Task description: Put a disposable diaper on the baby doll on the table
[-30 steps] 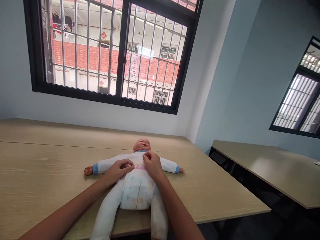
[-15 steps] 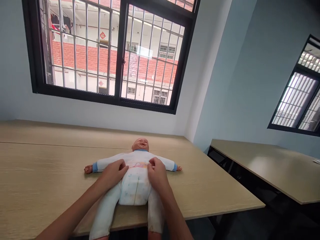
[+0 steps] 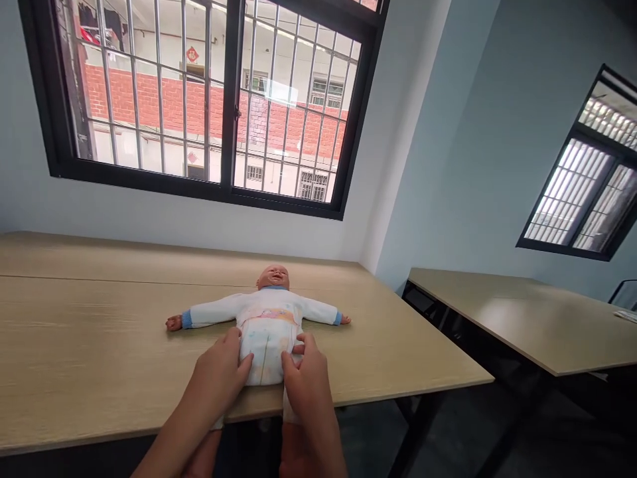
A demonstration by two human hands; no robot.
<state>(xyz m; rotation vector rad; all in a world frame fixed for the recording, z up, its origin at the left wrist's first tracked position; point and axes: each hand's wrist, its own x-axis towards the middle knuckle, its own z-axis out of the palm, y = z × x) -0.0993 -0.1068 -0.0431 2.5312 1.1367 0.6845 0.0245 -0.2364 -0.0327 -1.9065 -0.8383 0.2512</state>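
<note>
A baby doll (image 3: 263, 305) in a white long-sleeved top with blue cuffs lies on its back on the wooden table (image 3: 99, 345), arms spread and head toward the window. Around its hips is a white diaper (image 3: 266, 345) with a coloured waistband and a line down the front. My left hand (image 3: 223, 365) rests at the diaper's left side, thumb and fingers apart on its edge. At the right side my right hand (image 3: 306, 372) touches the diaper's edge, fingers curved and parted. The doll's legs hang over the table's front edge, partly hidden by my forearms.
Behind the table stands a wall with a barred window (image 3: 229, 106). A second table (image 3: 522, 318) is at the right, beyond a gap, with papers (image 3: 626, 315) at its far edge. Another window (image 3: 572, 192) is on the right wall.
Both hands have moved down from the diaper's waistband to its sides near the leg openings. The fingers have spread more. The camera view has shifted slightly.
</note>
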